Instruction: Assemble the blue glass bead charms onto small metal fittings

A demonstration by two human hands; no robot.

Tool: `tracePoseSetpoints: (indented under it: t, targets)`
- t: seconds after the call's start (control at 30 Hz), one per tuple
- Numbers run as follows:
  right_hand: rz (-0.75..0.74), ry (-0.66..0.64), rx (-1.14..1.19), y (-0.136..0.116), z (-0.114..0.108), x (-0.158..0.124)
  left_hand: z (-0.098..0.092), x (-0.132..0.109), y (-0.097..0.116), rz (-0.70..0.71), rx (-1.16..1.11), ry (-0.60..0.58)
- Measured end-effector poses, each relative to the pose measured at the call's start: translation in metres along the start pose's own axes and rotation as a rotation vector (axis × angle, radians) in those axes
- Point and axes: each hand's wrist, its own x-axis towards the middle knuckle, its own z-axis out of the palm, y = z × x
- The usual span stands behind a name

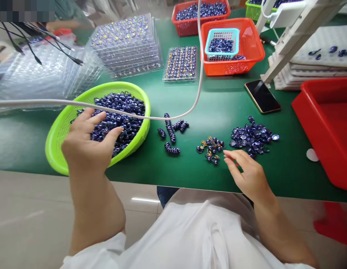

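My left hand (88, 144) is over a lime-green basket (56, 149), its fingers and thumb spread apart. Dark, shiny, ring-like pieces (120, 101) fill the basket, and the fingertips reach to their surface. On the green table, my right hand (249, 173) is closed in a pinch beside a small pile of dark rings with amber-coloured parts (211, 147). What its fingertips hold, if anything, is too small to make out. Just beyond that hand lies a heap of flat, dark, glossy oval pieces (252, 136). Several short rows of nested dark rings (169, 129) lie between the hands.
A white cable (173, 118) loops low over the table and basket. Behind are stacked clear trays (128, 48), a single filled tray (180, 63) and an orange-red basket (232, 69). A phone (262, 96), a lamp post (291, 41) and a red bin (316, 130) stand right.
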Motion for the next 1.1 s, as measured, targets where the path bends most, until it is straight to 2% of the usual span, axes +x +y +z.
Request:
tracePoseSetpoints:
  t: [0.07, 0.13, 0.2, 0.27, 0.37, 0.43, 0.5, 0.63, 0.73, 0.83, 0.97, 1.03, 1.1]
  targets:
    - [0.000, -0.031, -0.018, 0.000, 0.002, -0.002, 0.008, -0.007, 0.013, 0.081, 0.051, 0.030]
    - [-0.003, -0.075, -0.046, -0.003, 0.006, -0.002, 0.019, -0.022, 0.039, 0.131, -0.052, -0.015]
    - [-0.014, -0.117, -0.118, -0.006, 0.011, -0.002, 0.033, -0.042, 0.068, 0.147, -0.177, -0.140]
    - [-0.043, -0.154, -0.221, -0.007, 0.018, -0.001, 0.048, -0.062, 0.092, 0.163, -0.352, -0.319]
    - [-0.092, -0.177, -0.307, -0.005, 0.026, 0.001, 0.067, -0.088, 0.112, 0.132, -0.538, -0.510]
    - [-0.071, -0.144, -0.251, -0.004, 0.028, 0.000, 0.074, -0.100, 0.119, 0.069, -0.608, -0.576]
    - [0.037, -0.086, -0.090, -0.004, 0.024, -0.003, 0.078, -0.108, 0.124, -0.012, -0.688, -0.640]
    - [0.400, -0.083, 0.447, -0.006, 0.013, -0.012, 0.082, -0.117, 0.131, -0.183, -0.910, -0.814]
    - [0.559, -0.131, 0.787, -0.007, 0.010, -0.015, 0.085, -0.119, 0.133, -0.302, -1.063, -0.934]
    - [0.603, -0.144, 0.920, -0.005, 0.012, -0.015, 0.087, -0.120, 0.135, -0.408, -1.136, -0.977]
    - [0.594, -0.169, 0.916, -0.004, 0.012, -0.017, 0.087, -0.121, 0.138, -0.559, -1.172, -1.005]
    - [0.544, -0.185, 0.887, -0.006, 0.010, -0.019, 0.085, -0.120, 0.139, -0.642, -1.190, -1.021]
    - [0.431, -0.196, 0.790, -0.010, 0.005, -0.019, 0.084, -0.119, 0.139, -0.719, -1.201, -1.033]
